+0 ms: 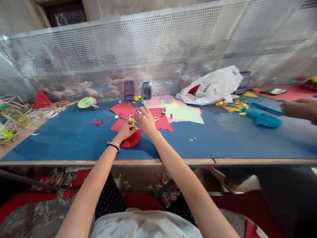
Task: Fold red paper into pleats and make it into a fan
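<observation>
My left hand (125, 130) is closed around a small yellow glue stick (131, 122) with a white top, held upright. The fingers of my right hand (145, 121) are bent in at the top of that stick and seem to pinch it. A small pale piece (139, 112) shows by my right fingers; I cannot make out what it is. Directly below my hands lies a pleated red paper fan (131, 139), partly covered by my left hand. Red paper sheets (162, 123) spread behind and beside my hands, with white-handled scissors (156, 119) on them.
Pastel paper sheets (189, 114) and a white plastic bag (210, 86) lie further back, before a perforated metal screen (158, 49). Left are red scraps (97, 122) and a green-yellow paper fan (86, 102). At right, another person's hand (300, 109) is near blue folded paper (267, 119).
</observation>
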The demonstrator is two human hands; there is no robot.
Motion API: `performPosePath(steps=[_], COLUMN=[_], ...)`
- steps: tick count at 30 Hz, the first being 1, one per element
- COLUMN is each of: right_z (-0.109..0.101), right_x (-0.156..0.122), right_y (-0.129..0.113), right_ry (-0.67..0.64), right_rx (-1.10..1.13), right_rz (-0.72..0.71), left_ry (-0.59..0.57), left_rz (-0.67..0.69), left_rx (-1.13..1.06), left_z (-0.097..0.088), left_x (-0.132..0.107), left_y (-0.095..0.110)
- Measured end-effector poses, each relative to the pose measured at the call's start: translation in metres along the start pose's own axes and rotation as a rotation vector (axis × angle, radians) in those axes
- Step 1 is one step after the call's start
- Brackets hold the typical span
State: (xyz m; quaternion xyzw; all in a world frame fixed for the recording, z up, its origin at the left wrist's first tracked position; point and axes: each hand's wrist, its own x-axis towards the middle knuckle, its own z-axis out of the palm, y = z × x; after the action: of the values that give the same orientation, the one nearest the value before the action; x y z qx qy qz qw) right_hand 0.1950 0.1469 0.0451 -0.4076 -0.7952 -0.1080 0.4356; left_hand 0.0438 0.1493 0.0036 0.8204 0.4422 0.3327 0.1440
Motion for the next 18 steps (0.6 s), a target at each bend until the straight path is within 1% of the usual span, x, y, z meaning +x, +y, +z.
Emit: performPosePath(steps=[8,13,18], right_z=[0.001,-0.0014,-0.0006], right_x=[0.0047,0.0053,0.0018], right_y=[-0.0012,-0.0002,0.0012], right_ry=[0.012,0.095,0.176], right_rx=[0.023,0.088,0.147], right_rz=[0.018,0.055,0.084], left_ry=[0.014,0.013,0.013], left_rz=[0.0,-0.043,0.01], left_rx=[0.008,0.002,-0.026], left_z=[-0.0027,-0.0028,-0.0029], left_x=[-0.0016,-0.0024,-0.0029], left_y=[0.0035,0.0055,0.0042])
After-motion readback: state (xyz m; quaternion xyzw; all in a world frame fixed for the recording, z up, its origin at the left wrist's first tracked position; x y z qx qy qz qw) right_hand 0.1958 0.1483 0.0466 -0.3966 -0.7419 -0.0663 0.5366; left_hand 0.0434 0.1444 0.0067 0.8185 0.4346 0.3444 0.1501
